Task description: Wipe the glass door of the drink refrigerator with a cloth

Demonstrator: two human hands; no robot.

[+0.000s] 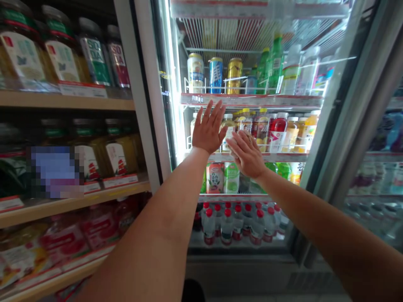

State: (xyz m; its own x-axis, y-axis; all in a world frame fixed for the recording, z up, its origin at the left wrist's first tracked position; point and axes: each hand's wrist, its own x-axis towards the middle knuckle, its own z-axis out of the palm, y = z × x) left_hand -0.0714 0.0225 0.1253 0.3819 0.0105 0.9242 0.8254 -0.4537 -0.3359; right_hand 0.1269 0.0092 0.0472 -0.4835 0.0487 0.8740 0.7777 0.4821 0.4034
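Both arms reach forward toward a lit drinks cooler. My left hand [208, 130] is raised with its fingers apart, palm toward the shelves, and holds nothing. To its right, my right hand [247, 153] is tilted to the left with its fingers stretched out, in front of the middle shelves. Behind the hands are bottles with a red drink [277, 132] and other bottled drinks. Above them, a blue can [215, 75] and a gold can [234, 75] stand behind a wire rail. Whether either hand touches the cooler's glass cannot be made out.
Wooden shelves [72, 102] with large bottles stand at the left. Red-capped water bottles [226, 226] fill the cooler's bottom shelf. A metal door frame [349, 105] rises at the right, with more drinks beyond it. A dark shape shows at the bottom edge.
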